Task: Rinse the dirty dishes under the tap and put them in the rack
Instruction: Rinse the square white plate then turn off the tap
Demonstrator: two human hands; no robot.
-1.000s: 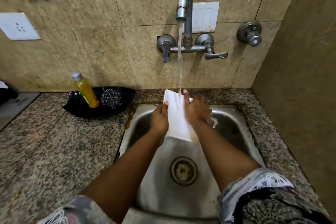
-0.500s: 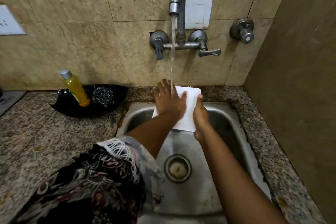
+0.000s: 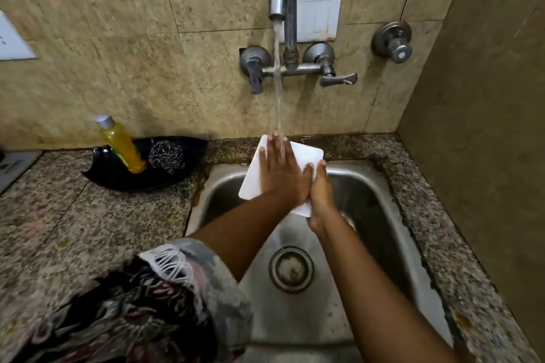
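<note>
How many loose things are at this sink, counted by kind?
White plate: 1
Yellow bottle: 1
Steel scrubber: 1
Black dish: 1
Total: 4

Speckled granite counter (image 3: 88, 230) carries a black dish (image 3: 118, 177) (left of sink (image 3: 383, 215)).

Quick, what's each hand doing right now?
Left hand: open, fingers flat on the white plate.
Right hand: gripping the plate's edge.
</note>
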